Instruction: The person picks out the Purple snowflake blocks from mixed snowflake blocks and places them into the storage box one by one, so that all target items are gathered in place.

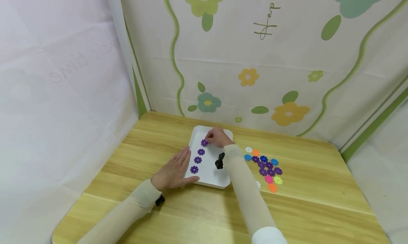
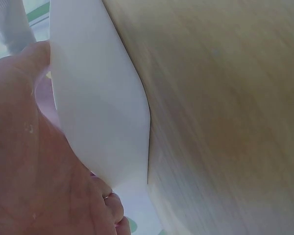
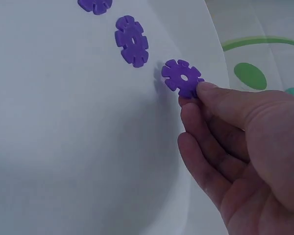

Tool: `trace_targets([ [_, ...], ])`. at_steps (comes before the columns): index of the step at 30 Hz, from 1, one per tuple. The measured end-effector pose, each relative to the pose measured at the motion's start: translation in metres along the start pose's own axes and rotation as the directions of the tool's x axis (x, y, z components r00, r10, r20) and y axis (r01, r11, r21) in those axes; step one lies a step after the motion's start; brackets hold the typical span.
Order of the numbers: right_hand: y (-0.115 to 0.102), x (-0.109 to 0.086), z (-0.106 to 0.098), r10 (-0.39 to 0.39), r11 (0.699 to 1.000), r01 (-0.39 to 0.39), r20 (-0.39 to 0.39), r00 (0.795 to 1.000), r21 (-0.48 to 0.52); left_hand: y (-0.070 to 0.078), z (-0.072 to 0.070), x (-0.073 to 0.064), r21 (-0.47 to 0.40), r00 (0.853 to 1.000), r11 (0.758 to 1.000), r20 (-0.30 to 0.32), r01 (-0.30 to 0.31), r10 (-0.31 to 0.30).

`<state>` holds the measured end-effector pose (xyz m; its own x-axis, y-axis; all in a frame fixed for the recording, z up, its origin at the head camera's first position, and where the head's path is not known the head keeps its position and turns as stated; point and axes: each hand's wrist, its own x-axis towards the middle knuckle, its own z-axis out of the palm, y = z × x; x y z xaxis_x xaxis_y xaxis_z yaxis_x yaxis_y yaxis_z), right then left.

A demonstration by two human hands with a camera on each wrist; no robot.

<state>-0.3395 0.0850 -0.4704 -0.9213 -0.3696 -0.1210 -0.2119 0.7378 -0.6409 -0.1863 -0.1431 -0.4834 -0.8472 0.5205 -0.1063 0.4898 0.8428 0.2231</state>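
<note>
My right hand [image 1: 217, 137] pinches a purple notched plastic disc [image 3: 179, 76] between thumb and fingers, over the far part of a white tray [image 1: 210, 175]. In the right wrist view the disc is tilted, its shadow falling on the tray floor beside it. Three more purple discs [image 1: 198, 160] lie in a row along the tray's left side, nearer to me. Fingers extended, my left hand [image 1: 172, 171] rests along the tray's left rim, with its thumb at the near edge. The left wrist view has that hand [image 2: 49, 147] against the tray's outer wall [image 2: 98, 98].
Right of the tray, a loose pile of discs [image 1: 270, 171] lies on the wooden table [image 1: 306, 201], mostly purple, with blue, orange, pink, yellow-green and white ones. My right forearm partly covers a white disc [image 1: 258, 184]. A flower-printed cloth [image 1: 223, 60] hangs behind the table.
</note>
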Motion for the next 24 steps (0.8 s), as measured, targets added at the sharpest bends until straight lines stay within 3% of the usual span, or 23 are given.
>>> trace_targets([
  [15, 0.003, 0.001, 0.016, 0.100, 0.995, -0.100, -0.098, 0.990, 0.002, 0.001, 0.002, 0.000, 0.002, 1.000, 1.000, 0.011, 0.006, -0.006],
  [20, 0.001, -0.002, 0.007, 0.072, 0.997, -0.075, -0.080, 0.994, -0.033, -0.001, 0.002, 0.001, 0.000, 1.000, 1.000, 0.000, 0.007, -0.007],
  [24, 0.003, -0.011, -0.011, 0.031, 0.997, -0.033, -0.027, 0.999, -0.071, -0.002, 0.003, 0.002, 0.001, 1.000, 1.000, 0.005, 0.012, -0.012],
])
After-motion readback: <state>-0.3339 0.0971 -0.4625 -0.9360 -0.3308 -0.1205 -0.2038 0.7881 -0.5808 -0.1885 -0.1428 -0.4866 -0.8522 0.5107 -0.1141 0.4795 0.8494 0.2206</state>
